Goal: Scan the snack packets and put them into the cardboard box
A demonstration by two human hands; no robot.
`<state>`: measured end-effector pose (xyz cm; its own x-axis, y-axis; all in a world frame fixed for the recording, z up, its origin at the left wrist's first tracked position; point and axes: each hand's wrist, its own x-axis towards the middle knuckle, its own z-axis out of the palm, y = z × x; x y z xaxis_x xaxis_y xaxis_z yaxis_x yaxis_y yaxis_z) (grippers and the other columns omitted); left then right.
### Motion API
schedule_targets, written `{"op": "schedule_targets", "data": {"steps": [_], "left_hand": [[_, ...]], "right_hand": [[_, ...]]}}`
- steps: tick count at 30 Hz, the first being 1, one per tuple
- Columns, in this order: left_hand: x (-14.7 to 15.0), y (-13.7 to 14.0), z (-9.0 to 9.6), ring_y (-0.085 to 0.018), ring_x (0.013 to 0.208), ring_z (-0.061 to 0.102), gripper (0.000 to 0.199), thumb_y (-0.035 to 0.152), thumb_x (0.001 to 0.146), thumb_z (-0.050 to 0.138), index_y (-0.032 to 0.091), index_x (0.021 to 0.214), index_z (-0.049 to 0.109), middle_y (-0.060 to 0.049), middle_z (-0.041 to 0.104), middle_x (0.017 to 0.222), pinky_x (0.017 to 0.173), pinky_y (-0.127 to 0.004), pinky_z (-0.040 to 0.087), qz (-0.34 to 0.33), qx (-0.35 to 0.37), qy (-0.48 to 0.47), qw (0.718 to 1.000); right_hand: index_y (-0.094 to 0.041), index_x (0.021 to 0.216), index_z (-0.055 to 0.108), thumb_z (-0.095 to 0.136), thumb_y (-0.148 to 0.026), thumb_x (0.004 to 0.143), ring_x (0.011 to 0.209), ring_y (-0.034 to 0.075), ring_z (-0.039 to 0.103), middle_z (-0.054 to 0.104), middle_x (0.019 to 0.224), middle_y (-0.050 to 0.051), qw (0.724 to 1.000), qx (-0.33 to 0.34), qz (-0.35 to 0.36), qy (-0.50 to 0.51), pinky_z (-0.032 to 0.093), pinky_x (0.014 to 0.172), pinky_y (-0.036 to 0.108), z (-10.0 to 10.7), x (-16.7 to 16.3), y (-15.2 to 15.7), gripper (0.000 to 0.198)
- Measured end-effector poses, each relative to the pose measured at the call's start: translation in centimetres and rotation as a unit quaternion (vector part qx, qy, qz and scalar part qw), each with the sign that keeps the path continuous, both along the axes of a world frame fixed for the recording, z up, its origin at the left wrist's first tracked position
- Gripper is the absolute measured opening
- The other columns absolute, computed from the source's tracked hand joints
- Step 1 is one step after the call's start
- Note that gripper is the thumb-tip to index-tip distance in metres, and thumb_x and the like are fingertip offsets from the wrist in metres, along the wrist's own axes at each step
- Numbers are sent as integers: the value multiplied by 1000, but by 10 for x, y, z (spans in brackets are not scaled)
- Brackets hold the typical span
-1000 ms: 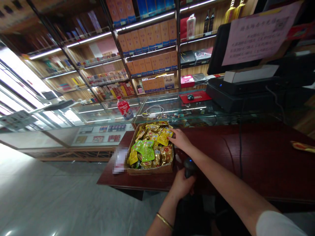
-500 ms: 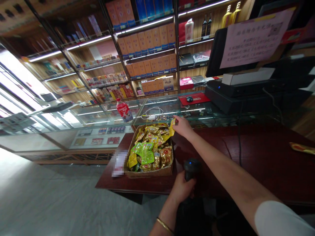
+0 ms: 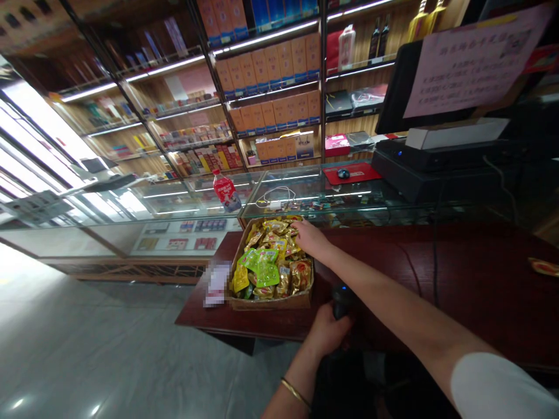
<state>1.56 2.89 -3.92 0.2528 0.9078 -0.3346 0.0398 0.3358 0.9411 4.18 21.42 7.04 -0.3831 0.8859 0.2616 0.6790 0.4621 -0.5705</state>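
Note:
My left hand (image 3: 328,330) is wrapped round the handle of a black barcode scanner (image 3: 343,299) with a small blue light, held at the near side of the dark red table. My right hand (image 3: 309,240) reaches into the back right of an open cardboard box (image 3: 271,304). Its fingers are bent down among gold and yellow snack packets (image 3: 283,279), and whatever they pinch is hidden. Two green packets (image 3: 265,269) lie on top of the pile at the front left of the hand.
Behind the table (image 3: 371,262) runs a glass display counter (image 3: 301,186) with a red-labelled bottle (image 3: 227,192), a white cable (image 3: 276,201) and a mouse (image 3: 343,173). A monitor (image 3: 397,87) stands at the right. A blurred-out paper (image 3: 217,284) lies left of the box.
My right hand, with a yellow packet at the box's right edge before, has moved left over the pile; the packet no longer shows clearly. My left hand still grips the barcode scanner.

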Motion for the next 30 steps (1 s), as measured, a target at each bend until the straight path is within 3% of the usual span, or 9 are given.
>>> {"op": "schedule_targets", "data": {"steps": [7, 12, 14, 19, 23, 27, 30], "left_hand": [[1, -1, 4, -10, 32, 48, 21, 31, 74, 67, 16, 86, 56, 6, 55, 51, 33, -20, 42, 13, 9, 5, 1000], [1, -2, 4, -10, 33, 48, 19, 29, 74, 65, 17, 87, 55, 7, 54, 50, 35, -21, 42, 23, 29, 11, 999], [1, -3, 5, -10, 33, 48, 18, 28, 74, 65, 18, 85, 55, 8, 52, 49, 36, -21, 42, 24, 38, 16, 999], [3, -8, 9, -11, 31, 48, 17, 30, 74, 64, 18, 83, 55, 8, 52, 47, 33, -20, 40, 26, 58, 20, 998], [4, -11, 8, -10, 31, 47, 20, 34, 73, 65, 19, 82, 56, 8, 51, 48, 32, -19, 39, 36, 70, 17, 997], [4, -10, 6, -10, 31, 49, 29, 42, 72, 69, 18, 80, 56, 8, 52, 47, 33, -18, 38, 42, 67, 21, 997], [4, -9, 7, -10, 30, 48, 35, 49, 72, 70, 19, 81, 55, 8, 51, 46, 32, -17, 36, 50, 68, 31, 996]], "right_hand": [[-13, 132, 57, 59, -6, 80, 109, 22, 60, 64, 118, 14, 998, -29, 38, 34, 45, 98, 33, -22, -12, -9, 53], [-16, 135, 54, 61, -17, 82, 78, 15, 64, 70, 90, 2, 994, -55, -2, 97, 50, 79, 27, -27, 3, -7, 53], [-18, 131, 58, 60, -19, 81, 74, 13, 63, 70, 87, 0, 991, -55, -28, 119, 50, 75, 25, -26, 20, -9, 50], [-20, 127, 63, 52, -27, 84, 78, 15, 66, 72, 92, 2, 980, -64, -118, 150, 52, 77, 27, -40, 92, -24, 45], [-10, 135, 56, 44, -31, 86, 108, 25, 65, 68, 119, 16, 952, -101, -255, 133, 48, 97, 38, -69, 170, -47, 54], [0, 146, 41, 44, -41, 85, 142, 43, 35, 43, 145, 33, 894, -140, -414, 100, 24, 113, 62, -98, 243, -77, 73], [-5, 151, 35, 39, -51, 87, 148, 48, 8, 25, 157, 31, 850, -146, -504, 48, 11, 109, 76, -116, 289, -99, 79]]}}
